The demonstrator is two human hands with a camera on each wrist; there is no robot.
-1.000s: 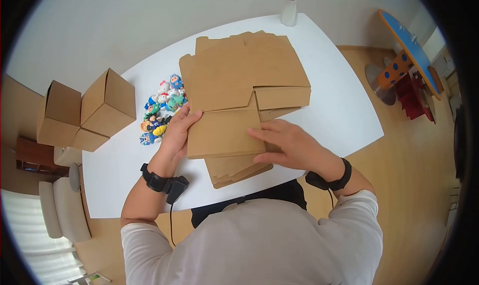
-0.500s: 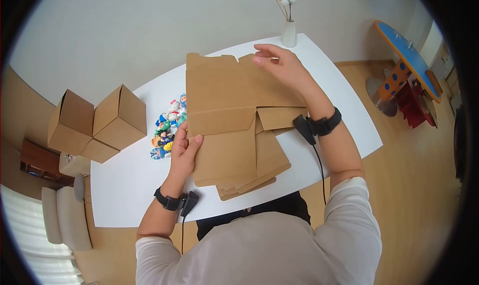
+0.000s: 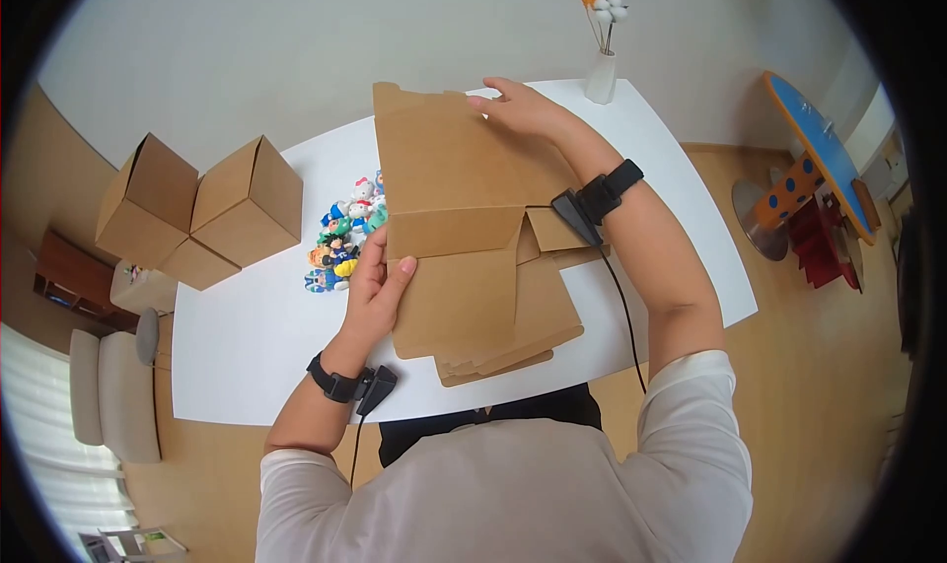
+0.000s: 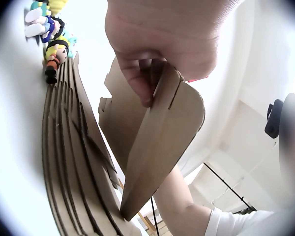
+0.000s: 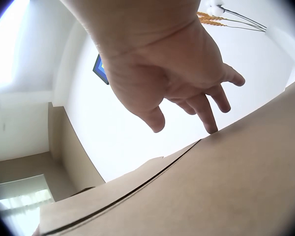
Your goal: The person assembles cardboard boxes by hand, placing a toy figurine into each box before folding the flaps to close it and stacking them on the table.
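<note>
A flattened cardboard box (image 3: 444, 159) lies over a pile of others on the white table. My left hand (image 3: 377, 297) grips its left edge, thumb on top and fingers underneath. In the left wrist view, that hand (image 4: 162, 39) pinches the folded cardboard (image 4: 160, 132), which is tilted up off the stack of flat boxes (image 4: 69, 162). At the far edge of the cardboard is my right hand (image 3: 528, 109), arm stretched across the right side. The right wrist view shows this hand (image 5: 172, 73) with fingers spread, one fingertip right at the cardboard surface.
Several small toy figures (image 3: 345, 233) crowd the table left of the cardboard. Folded-up cardboard boxes (image 3: 247, 193) stand further left. A white vase (image 3: 601, 78) with dried stems is at the back right. A blue-topped table (image 3: 819, 159) stands beyond on the right.
My right hand has gone from the near right part of the cardboard to its far edge, lately shifting slightly left. My left hand keeps its hold on the left edge.
</note>
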